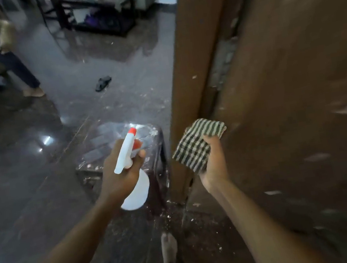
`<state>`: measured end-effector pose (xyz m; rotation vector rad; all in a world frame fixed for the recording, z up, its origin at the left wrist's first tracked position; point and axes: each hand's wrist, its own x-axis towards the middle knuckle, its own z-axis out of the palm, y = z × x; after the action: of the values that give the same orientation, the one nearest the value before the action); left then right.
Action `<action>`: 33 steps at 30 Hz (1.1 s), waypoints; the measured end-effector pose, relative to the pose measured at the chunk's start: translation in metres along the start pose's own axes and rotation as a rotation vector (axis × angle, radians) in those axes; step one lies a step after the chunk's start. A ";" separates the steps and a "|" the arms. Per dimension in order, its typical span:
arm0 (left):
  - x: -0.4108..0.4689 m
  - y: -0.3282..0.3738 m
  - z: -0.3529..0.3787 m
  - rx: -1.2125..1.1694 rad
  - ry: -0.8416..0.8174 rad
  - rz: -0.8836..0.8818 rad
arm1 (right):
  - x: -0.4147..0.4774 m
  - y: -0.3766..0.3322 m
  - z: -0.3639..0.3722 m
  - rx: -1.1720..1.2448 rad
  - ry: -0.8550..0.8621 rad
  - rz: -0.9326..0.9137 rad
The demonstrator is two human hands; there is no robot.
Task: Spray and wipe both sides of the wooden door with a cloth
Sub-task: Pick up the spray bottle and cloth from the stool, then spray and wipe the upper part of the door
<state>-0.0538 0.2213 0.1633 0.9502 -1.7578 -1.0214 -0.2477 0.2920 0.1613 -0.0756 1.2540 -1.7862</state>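
Bare forearms (246, 215) reach in from the bottom edge, hands apart, each holding its own thing. The left hand (120, 177) is wrapped round the neck of the spray bottle (135, 190), a fingertip near the orange trigger, nozzle tipped up and away. The right hand (213, 163) grips the folded checked cloth (195, 146), whose top corner lies at or just short of the wooden door (298, 87); I cannot tell if it touches.

The bottle is probably light, stiff plastic, slick if wet, and best held at the neck. The cloth is soft and limp, better spread flat under the palm.

The door stands on the right, its hinge edge meeting the jamb (187, 55) just beyond the cloth. A plastic-wrapped stool (100, 141) sits below the bottle and crowds the left. The glossy floor (24, 167) beyond gives room, with another person (19, 65) well apart.
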 end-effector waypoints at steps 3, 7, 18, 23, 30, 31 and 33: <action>-0.012 0.052 0.030 -0.036 -0.071 0.070 | -0.044 -0.066 -0.037 0.145 0.027 -0.100; -0.011 0.131 0.076 -0.036 -0.069 0.208 | -0.091 -0.159 -0.075 0.311 0.035 -0.190; 0.079 0.383 0.153 -0.203 0.051 0.423 | -0.184 -0.420 -0.107 0.404 -0.214 -0.600; 0.109 0.485 0.147 -0.219 0.167 0.498 | -0.214 -0.515 -0.087 0.423 -0.350 -0.780; 0.142 0.573 0.116 -0.125 0.257 0.560 | -0.260 -0.602 -0.044 0.502 -0.589 -0.834; 0.147 0.583 0.110 -0.095 0.259 0.574 | -0.265 -0.611 -0.034 0.536 -0.640 -0.821; 0.159 0.606 0.095 -0.051 0.289 0.603 | -0.274 -0.629 -0.014 0.661 -0.703 -0.811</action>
<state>-0.3056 0.3283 0.7347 0.4531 -1.6134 -0.5067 -0.4993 0.5288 0.7544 -0.8450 0.0654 -2.4431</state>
